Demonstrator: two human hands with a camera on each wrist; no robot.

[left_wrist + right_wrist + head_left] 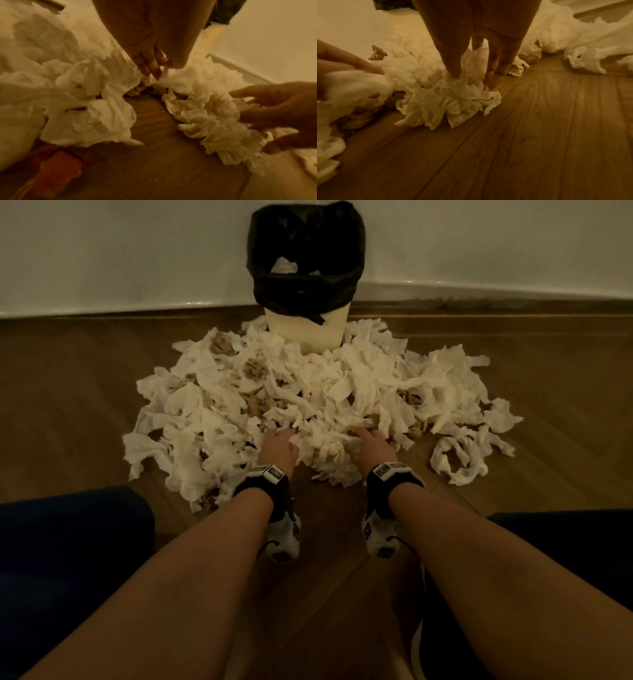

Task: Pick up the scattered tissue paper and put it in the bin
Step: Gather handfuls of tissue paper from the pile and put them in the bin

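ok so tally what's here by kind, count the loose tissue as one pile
bin: 1
black bin liner: 1
tissue paper pile: 1
hands: 2, left hand and right hand
wrist cameras: 2
total: 7

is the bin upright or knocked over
Upright: the bin stands on its base against the wall, black liner mouth facing up, tissue inside.

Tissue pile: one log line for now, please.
left hand pinches tissue | right hand grips tissue | bin behind pile, few tissues inside
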